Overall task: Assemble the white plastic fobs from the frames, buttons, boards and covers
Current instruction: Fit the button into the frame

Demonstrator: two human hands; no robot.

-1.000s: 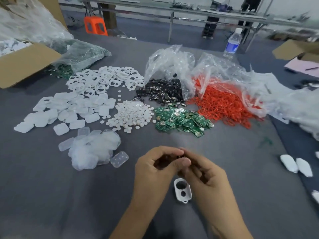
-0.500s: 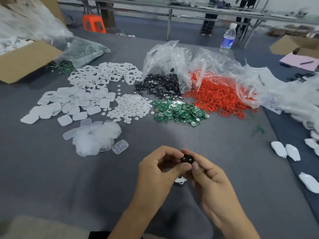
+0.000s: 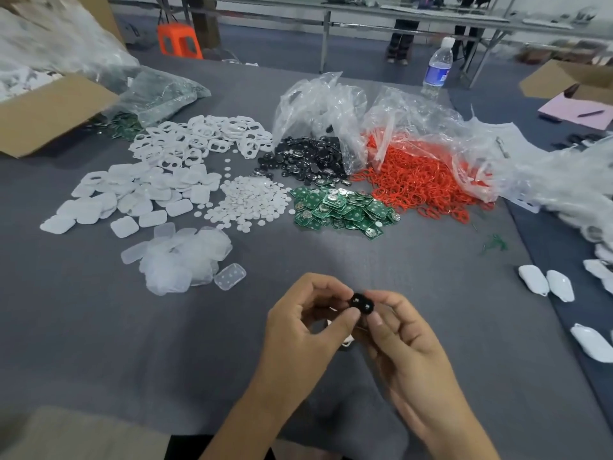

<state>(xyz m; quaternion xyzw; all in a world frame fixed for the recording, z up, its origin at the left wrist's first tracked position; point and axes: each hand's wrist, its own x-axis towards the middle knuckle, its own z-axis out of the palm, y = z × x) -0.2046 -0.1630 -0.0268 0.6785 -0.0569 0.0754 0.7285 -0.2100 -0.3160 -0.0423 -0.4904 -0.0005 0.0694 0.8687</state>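
Observation:
Both hands meet over the near part of the grey table. A small black button piece is pinched between the thumb of my left hand and the thumb and fingers of my right hand. A white frame lies on the cloth under my hands, mostly hidden. Farther back lie heaps of white frames, white covers, small white discs, black buttons, green boards and clear covers.
Red rings spill from a clear bag at the back right. A cardboard box sits far left, a water bottle at the far edge. Finished white fobs lie at the right, where the table edge drops off.
The black button piece has come up into view between my fingertips. The white frame, plainly visible a second ago, is now mostly hidden under my hands. The camera has tilted.

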